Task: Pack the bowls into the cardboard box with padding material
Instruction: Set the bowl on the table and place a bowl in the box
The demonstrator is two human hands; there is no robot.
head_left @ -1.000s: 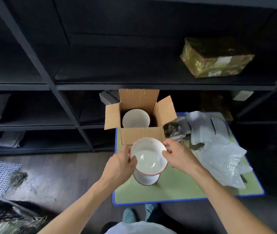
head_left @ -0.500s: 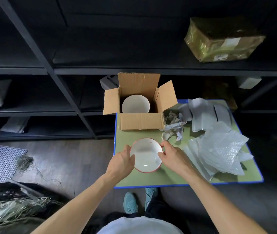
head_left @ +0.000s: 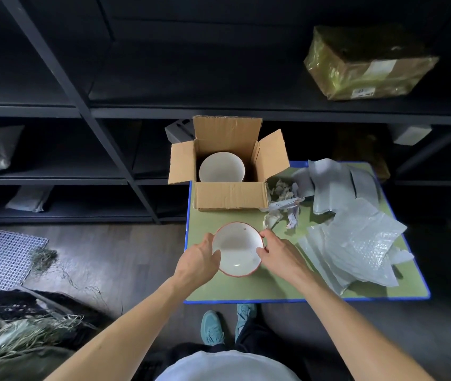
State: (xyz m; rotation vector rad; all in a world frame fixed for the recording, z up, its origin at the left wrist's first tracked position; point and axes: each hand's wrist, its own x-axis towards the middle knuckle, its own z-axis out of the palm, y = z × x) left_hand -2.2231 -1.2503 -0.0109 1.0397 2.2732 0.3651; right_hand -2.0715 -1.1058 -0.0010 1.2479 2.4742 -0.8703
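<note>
A white bowl with a red rim (head_left: 236,248) sits low over the green table top (head_left: 249,288), in front of the open cardboard box (head_left: 229,194). My left hand (head_left: 198,261) grips its left rim, thumb over the edge. My right hand (head_left: 280,257) holds the right rim with thumb and fingers. Another white bowl (head_left: 221,168) lies inside the box. Padding lies to the right: crumpled paper (head_left: 282,198), grey foam sheets (head_left: 331,182) and bubble wrap (head_left: 361,244).
Dark metal shelving (head_left: 136,111) stands behind the table, with a wrapped parcel (head_left: 367,67) on an upper shelf. The box's flaps stand open. A white grid mat (head_left: 1,257) and straw (head_left: 26,331) lie on the floor at the left. My shoes (head_left: 213,327) are below the table edge.
Both hands have lowered the red-rimmed bowl toward the table. A second bowl seen under it a second ago is now hidden beneath it.
</note>
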